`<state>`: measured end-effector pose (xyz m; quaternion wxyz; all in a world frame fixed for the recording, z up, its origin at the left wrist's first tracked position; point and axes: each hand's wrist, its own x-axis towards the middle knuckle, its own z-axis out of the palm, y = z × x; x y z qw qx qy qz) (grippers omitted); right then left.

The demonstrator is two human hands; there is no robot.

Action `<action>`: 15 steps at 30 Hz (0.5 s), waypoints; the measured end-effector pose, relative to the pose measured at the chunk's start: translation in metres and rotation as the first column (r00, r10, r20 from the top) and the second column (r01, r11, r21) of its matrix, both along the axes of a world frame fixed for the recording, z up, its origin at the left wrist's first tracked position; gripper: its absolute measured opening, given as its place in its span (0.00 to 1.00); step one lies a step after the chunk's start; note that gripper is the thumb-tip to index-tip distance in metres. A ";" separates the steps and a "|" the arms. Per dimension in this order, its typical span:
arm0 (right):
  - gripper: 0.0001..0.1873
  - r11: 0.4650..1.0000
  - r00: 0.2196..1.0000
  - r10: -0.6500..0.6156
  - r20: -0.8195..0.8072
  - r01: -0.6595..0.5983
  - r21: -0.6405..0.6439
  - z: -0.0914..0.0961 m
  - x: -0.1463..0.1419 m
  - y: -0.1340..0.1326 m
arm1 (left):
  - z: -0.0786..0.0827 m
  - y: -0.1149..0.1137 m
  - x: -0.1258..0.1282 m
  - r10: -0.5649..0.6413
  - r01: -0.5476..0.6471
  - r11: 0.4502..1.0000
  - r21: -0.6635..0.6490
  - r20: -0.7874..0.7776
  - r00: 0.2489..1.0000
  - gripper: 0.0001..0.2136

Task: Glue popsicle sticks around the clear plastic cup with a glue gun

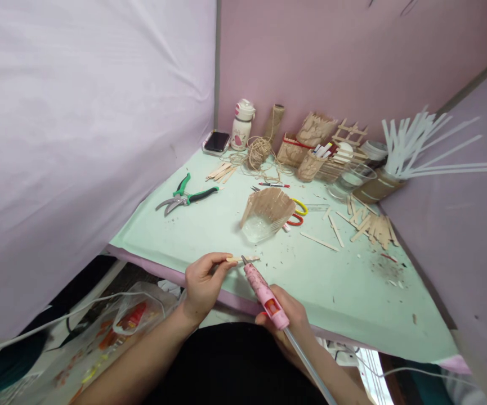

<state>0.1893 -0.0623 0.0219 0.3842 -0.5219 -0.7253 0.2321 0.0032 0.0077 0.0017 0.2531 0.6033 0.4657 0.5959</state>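
Observation:
My left hand point(205, 284) pinches one end of a wooden craft stick point(248, 259), held level near the table's front edge. In my right hand point(291, 315) is a pink hot glue gun point(264, 289), its metal tip at the stick, with a long clear glue stick point(308, 363) running out of its back. Whether the tip touches the stick I cannot tell. Just beyond them a clear plastic cup point(260, 228) lies with craft sticks point(271, 202) fixed along part of its side. Scissors point(297, 212) with yellow and red handles lie partly hidden behind it.
Green-handled pruning shears point(184, 197) lie at left, near a phone point(217, 142) and a bottle point(242, 126). Twine point(259, 153) and stick-covered holders point(311, 165) stand along the back. At right are loose craft sticks point(376, 228) and a container of glue sticks point(412, 149).

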 end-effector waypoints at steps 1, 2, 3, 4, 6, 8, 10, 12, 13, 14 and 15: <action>0.24 1.000 1.000 0.001 -0.006 -0.001 0.003 0.000 0.000 0.000 | 0.000 0.000 0.000 0.001 -0.001 1.000 0.001 0.001 1.000 0.02; 0.24 1.000 1.000 0.002 -0.010 -0.002 0.006 0.001 0.000 0.000 | 0.000 0.000 0.000 0.001 -0.001 1.000 0.002 0.003 1.000 0.02; 0.24 1.000 1.000 0.002 -0.012 -0.002 0.007 0.001 0.000 0.000 | 0.000 0.000 0.000 -0.001 0.001 1.000 0.002 0.004 1.000 0.02; 0.24 1.000 1.000 0.002 -0.013 -0.002 0.007 0.001 0.000 0.000 | 0.000 0.000 0.000 -0.002 0.002 1.000 0.001 0.006 1.000 0.02; 0.24 1.000 1.000 0.004 -0.016 -0.004 0.002 0.001 0.000 0.000 | 0.000 0.000 0.000 -0.004 0.004 1.000 0.000 0.008 1.000 0.02; 0.24 1.000 1.000 0.008 -0.029 -0.008 -0.006 0.000 -0.001 0.000 | 0.000 0.000 0.000 -0.003 0.003 1.000 -0.003 0.003 1.000 0.02; 0.24 1.000 0.999 0.009 -0.047 -0.010 -0.018 0.000 -0.001 -0.001 | 0.000 0.000 0.000 -0.002 0.002 1.000 -0.005 -0.003 1.000 0.03; 0.23 0.999 0.998 0.012 -0.061 -0.015 -0.034 0.001 0.001 -0.002 | 0.001 0.000 0.000 0.001 -0.001 1.000 -0.002 -0.010 1.000 0.03; 0.24 0.999 0.998 0.016 -0.065 -0.019 -0.040 0.002 0.003 -0.002 | 0.001 0.000 0.000 0.005 -0.005 1.000 0.003 -0.013 1.000 0.03; 0.25 0.999 0.998 0.017 -0.064 -0.020 -0.045 0.003 0.005 -0.002 | 0.001 0.000 0.000 0.011 -0.011 1.000 0.009 -0.017 1.000 0.03; 0.26 0.999 0.998 0.015 -0.060 -0.018 -0.045 0.005 0.007 -0.002 | 0.001 0.000 0.001 0.017 -0.017 1.000 0.015 -0.022 1.000 0.03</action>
